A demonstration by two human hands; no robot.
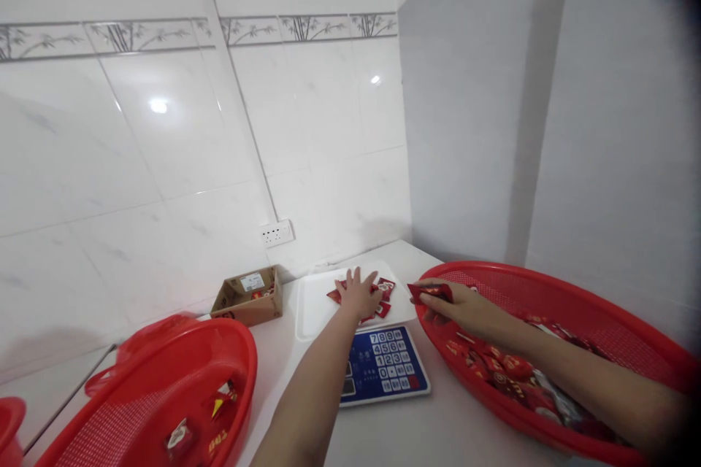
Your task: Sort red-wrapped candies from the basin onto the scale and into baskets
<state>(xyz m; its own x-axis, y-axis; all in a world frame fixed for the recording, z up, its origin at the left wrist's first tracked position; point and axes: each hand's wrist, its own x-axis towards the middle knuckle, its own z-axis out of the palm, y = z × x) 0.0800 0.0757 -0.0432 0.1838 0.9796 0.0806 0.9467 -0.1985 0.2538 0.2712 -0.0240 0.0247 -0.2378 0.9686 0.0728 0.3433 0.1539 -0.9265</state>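
A small red packet is pinched between thumb and fingers of the right hand, just over the rim of the large red basket that holds many more. It looks light, thin and glossy, probably soft and a bit slippery; a pinch across its flat faces near an edge should hold it. The left hand lies spread flat, fingers apart, on loose packets on the white tray behind the blue keypad; a cardboard box and a second basket stand further left

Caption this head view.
Left hand on red packets on the scale tray; right hand holds a packet over a red basket.
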